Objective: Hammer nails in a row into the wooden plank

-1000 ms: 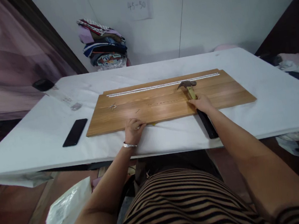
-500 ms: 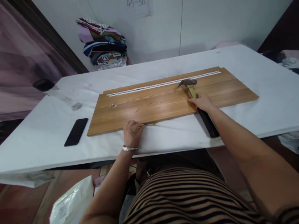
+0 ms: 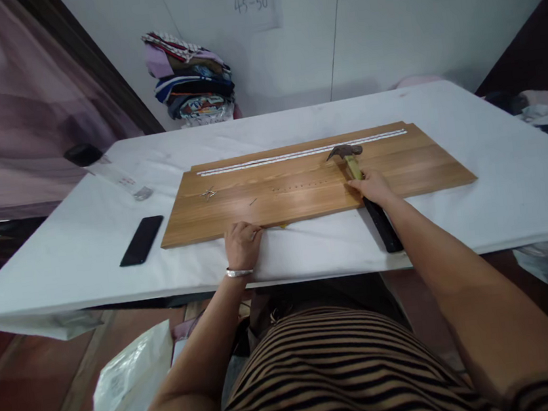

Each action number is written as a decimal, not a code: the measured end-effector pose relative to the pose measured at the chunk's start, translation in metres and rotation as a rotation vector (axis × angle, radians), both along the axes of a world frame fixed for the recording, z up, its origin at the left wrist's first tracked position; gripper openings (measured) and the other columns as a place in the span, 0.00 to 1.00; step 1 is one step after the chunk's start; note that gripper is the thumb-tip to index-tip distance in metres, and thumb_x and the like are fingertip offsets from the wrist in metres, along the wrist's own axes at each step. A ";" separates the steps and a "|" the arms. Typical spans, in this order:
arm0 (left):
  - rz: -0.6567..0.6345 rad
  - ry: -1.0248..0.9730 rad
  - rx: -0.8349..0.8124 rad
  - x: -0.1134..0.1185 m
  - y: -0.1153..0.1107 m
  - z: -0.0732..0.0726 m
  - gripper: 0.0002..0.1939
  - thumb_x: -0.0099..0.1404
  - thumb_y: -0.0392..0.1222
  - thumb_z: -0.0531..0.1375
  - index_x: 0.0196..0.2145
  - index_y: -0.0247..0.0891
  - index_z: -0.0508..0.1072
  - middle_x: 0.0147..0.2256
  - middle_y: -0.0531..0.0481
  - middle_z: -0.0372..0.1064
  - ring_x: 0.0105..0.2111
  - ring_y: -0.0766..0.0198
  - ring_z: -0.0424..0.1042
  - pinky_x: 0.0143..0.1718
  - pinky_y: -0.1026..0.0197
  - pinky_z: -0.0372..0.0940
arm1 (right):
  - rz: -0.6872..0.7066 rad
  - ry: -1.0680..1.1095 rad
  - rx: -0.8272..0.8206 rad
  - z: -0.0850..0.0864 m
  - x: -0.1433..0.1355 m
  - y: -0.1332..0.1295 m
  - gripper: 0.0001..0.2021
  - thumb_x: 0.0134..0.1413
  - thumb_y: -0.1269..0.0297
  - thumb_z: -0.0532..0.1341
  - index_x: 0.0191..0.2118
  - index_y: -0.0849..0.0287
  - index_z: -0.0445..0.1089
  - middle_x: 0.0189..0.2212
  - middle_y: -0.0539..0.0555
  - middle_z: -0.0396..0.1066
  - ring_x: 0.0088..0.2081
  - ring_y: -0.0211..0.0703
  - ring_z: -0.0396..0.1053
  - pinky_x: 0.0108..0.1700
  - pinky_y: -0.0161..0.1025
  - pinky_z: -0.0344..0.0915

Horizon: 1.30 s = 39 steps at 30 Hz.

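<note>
My right hand (image 3: 372,187) is wrapped round the hammer (image 3: 353,167), which has a claw head, a yellow-green neck and a black grip. The hammer head is over the wooden board (image 3: 411,157), and its handle reaches past the front edge. At the board's front edge, my left hand (image 3: 241,243) is closed with the fingers curled in; what they pinch, if anything, is hidden. A single nail (image 3: 253,202) lies on the board beyond that hand. A small pile of nails (image 3: 209,194) is farther left. A row of small dark marks (image 3: 299,187) runs across the middle.
White doubled strips (image 3: 298,154) lie along the board's far side. On the white-covered table (image 3: 86,253) are a black phone (image 3: 142,240) and a clear bottle (image 3: 112,174) with a black cap, lying down. Folded clothes (image 3: 192,76) are stacked behind the table.
The whole view has shifted very slightly. My left fingers have turned a little at the board's edge. My right hand and the hammer stay in the same place on the board.
</note>
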<state>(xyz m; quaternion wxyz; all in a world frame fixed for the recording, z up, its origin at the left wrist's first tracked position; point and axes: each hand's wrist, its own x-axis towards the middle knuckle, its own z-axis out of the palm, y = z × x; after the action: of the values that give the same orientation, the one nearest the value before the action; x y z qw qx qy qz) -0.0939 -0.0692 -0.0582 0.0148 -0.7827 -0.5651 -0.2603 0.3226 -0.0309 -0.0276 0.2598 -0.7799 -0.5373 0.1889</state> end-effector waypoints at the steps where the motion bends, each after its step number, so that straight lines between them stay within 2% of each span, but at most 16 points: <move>1: -0.004 -0.006 0.006 0.000 0.000 0.000 0.07 0.68 0.40 0.66 0.33 0.44 0.85 0.35 0.46 0.78 0.41 0.53 0.73 0.45 0.51 0.64 | -0.001 -0.001 -0.006 0.000 0.000 0.000 0.16 0.52 0.50 0.66 0.39 0.57 0.77 0.35 0.59 0.80 0.38 0.55 0.76 0.39 0.43 0.66; 6: -0.024 -0.027 0.034 -0.002 0.002 0.000 0.06 0.68 0.40 0.67 0.32 0.43 0.84 0.35 0.46 0.79 0.39 0.54 0.74 0.44 0.52 0.65 | -0.004 0.033 -0.031 0.002 -0.001 -0.001 0.16 0.54 0.51 0.66 0.42 0.57 0.77 0.33 0.58 0.79 0.37 0.55 0.76 0.38 0.44 0.67; 12: -0.049 -0.042 0.067 -0.005 0.007 -0.001 0.06 0.69 0.41 0.67 0.35 0.44 0.85 0.35 0.47 0.79 0.40 0.55 0.75 0.43 0.52 0.65 | 0.006 -0.014 0.004 0.004 -0.001 -0.002 0.14 0.53 0.52 0.66 0.40 0.56 0.77 0.37 0.59 0.80 0.40 0.56 0.76 0.39 0.44 0.67; 22: -0.141 -0.051 0.024 -0.012 0.014 0.001 0.11 0.73 0.44 0.62 0.37 0.46 0.86 0.35 0.46 0.77 0.39 0.56 0.73 0.45 0.52 0.67 | 0.006 0.031 -0.003 0.002 0.001 -0.002 0.13 0.53 0.52 0.66 0.39 0.55 0.76 0.33 0.58 0.79 0.38 0.55 0.75 0.38 0.44 0.67; 33: -0.168 -0.051 0.025 -0.015 0.020 0.000 0.12 0.73 0.45 0.62 0.35 0.44 0.86 0.35 0.46 0.77 0.38 0.57 0.74 0.44 0.53 0.69 | 0.003 0.058 0.016 0.001 0.000 -0.002 0.15 0.51 0.51 0.67 0.39 0.56 0.77 0.31 0.55 0.78 0.36 0.52 0.74 0.35 0.41 0.64; 39: -0.199 -0.003 0.040 -0.017 0.019 0.001 0.13 0.74 0.46 0.62 0.37 0.44 0.86 0.36 0.44 0.77 0.39 0.56 0.75 0.43 0.53 0.69 | -0.008 0.020 0.012 0.002 -0.001 -0.002 0.14 0.52 0.51 0.67 0.39 0.56 0.77 0.35 0.58 0.80 0.39 0.55 0.76 0.39 0.43 0.66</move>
<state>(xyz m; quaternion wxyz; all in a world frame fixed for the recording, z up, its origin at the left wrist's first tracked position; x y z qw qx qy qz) -0.1107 -0.0499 -0.0576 0.0037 -0.8340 -0.4793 -0.2732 0.3213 -0.0332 -0.0253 0.2706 -0.7784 -0.5329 0.1922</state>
